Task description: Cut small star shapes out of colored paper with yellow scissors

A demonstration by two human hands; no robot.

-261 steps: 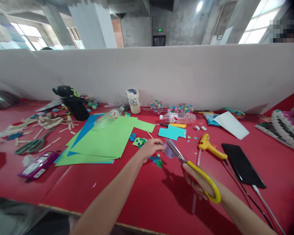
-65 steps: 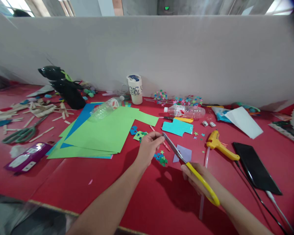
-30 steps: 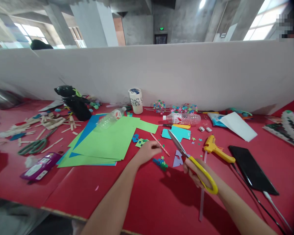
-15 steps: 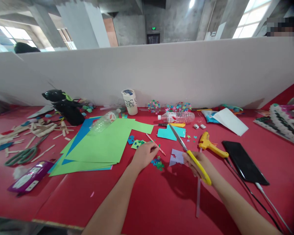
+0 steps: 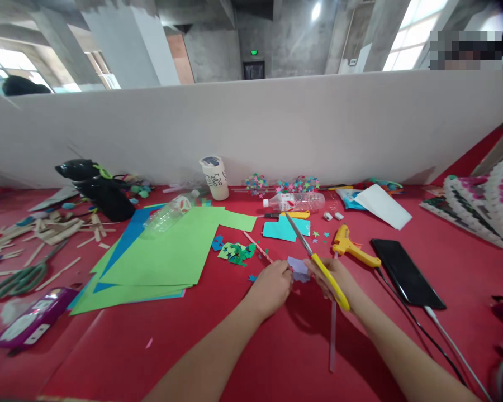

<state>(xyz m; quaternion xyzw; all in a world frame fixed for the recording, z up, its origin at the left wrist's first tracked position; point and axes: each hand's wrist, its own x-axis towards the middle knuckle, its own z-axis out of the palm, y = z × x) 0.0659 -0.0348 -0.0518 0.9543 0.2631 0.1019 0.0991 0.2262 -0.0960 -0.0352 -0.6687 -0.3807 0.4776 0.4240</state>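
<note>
My left hand [image 5: 273, 286] is closed, its fingertips at the left edge of a small purple paper piece [image 5: 300, 272]. My right hand [image 5: 333, 277] holds yellow-handled scissors [image 5: 326, 272], blades pointing up and away to the left, its fingertips at the paper's right side. A pink patterned stick [image 5: 257, 246] lies just beyond my left hand. Left of it, green and blue paper cutouts [image 5: 240, 254] are heaped over a light green scrap. A blue star [image 5: 252, 278] lies near my left wrist. A turquoise paper piece [image 5: 285, 228] is farther back.
Green sheets [image 5: 163, 251] are stacked to the left, with a plastic bottle [image 5: 171, 211] on them. At right are a yellow glue gun [image 5: 354, 247] and a cabled phone [image 5: 406, 273]. A cup [image 5: 215, 178] and another bottle [image 5: 299, 201] stand and lie before the white partition [image 5: 243, 128].
My left hand has moved right to the purple paper. The heap of cutouts that was near it now lies farther left, over the light green scrap. My right hand still holds the scissors.
</note>
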